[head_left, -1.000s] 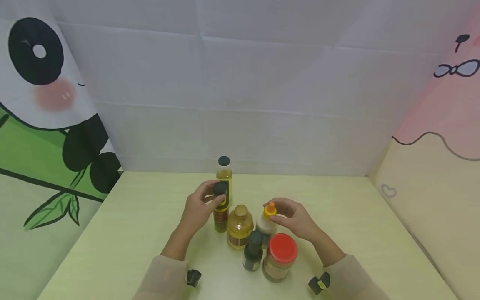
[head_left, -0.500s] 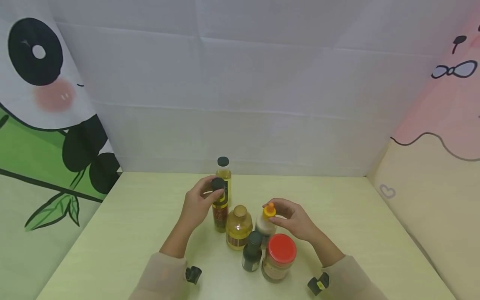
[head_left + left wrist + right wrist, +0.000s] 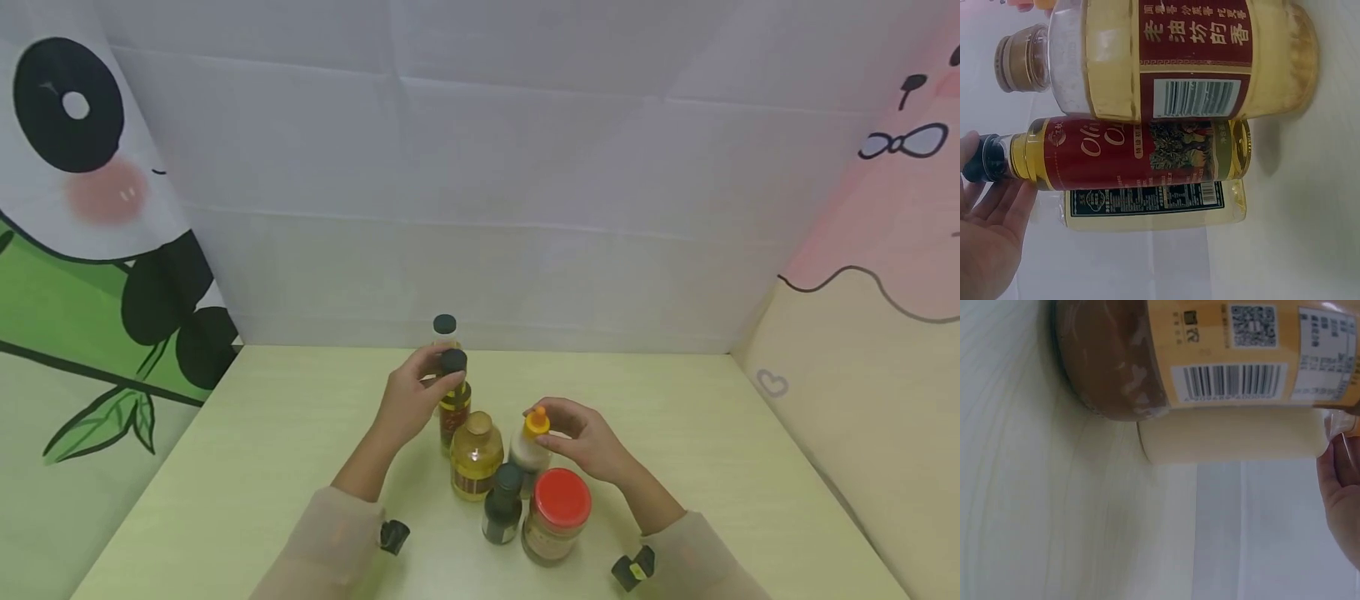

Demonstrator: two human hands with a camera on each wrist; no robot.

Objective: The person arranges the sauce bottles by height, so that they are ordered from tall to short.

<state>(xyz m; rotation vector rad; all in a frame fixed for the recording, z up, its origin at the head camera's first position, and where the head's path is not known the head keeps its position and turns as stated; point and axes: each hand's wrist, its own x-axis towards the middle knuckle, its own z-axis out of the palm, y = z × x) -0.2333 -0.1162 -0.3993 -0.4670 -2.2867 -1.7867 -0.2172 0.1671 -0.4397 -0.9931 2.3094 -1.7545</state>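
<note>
In the head view my left hand (image 3: 411,392) holds an olive oil bottle (image 3: 454,412) by its black cap and neck. The left wrist view shows the red label of this olive oil bottle (image 3: 1097,153) and my fingers curled at its neck. My right hand (image 3: 588,440) pinches the orange-yellow cap of a white squeeze bottle (image 3: 529,455). The squeeze bottle stands upright, partly behind a red-lidded jar (image 3: 558,521) with brown contents. A squat cooking oil bottle (image 3: 477,462) with a tan cap stands between the two held bottles.
A taller pale oil bottle (image 3: 445,327) stands behind the olive oil bottle, mostly covered by it. In front, a small dark bottle (image 3: 502,510) sits left of the jar. The pale table (image 3: 225,467) ends at a white cloth wall (image 3: 525,275). Printed panels flank both sides.
My left hand has carried the olive oil bottle slightly left, then right and a little back, so it now covers most of the pale oil bottle. The right hand keeps its place on the squeeze bottle.
</note>
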